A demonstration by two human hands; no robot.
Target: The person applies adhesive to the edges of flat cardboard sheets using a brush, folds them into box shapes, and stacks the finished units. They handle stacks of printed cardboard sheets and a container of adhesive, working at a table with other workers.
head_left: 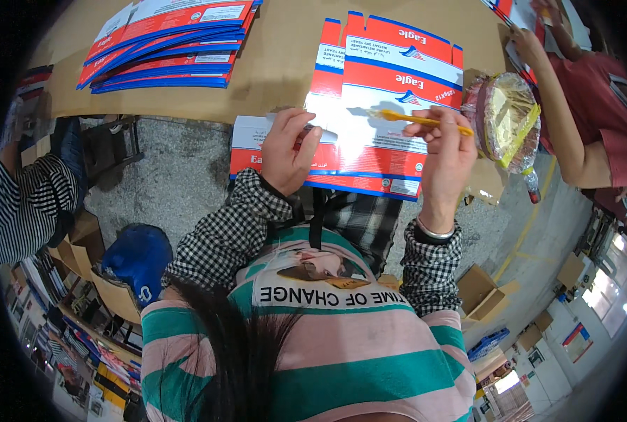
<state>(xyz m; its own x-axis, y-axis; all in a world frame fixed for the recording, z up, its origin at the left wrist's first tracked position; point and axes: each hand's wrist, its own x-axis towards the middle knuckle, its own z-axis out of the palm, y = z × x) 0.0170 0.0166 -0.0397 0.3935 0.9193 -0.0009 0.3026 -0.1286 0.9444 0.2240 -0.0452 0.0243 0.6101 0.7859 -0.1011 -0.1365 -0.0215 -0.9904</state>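
The light over the table [285,63] is bright enough. A strong white glare lies on the flat carton [384,88] and washes out part of its print. At the right, the windows [602,292] are overexposed. The floor [187,155] looks dimmer. Near details are quite sharp; toward the black, round rim, everything bends and becomes unclear.

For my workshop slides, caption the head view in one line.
Right hand holding a yellow brush over flat cardboard, left hand open nearby, stacked cartons at upper left.
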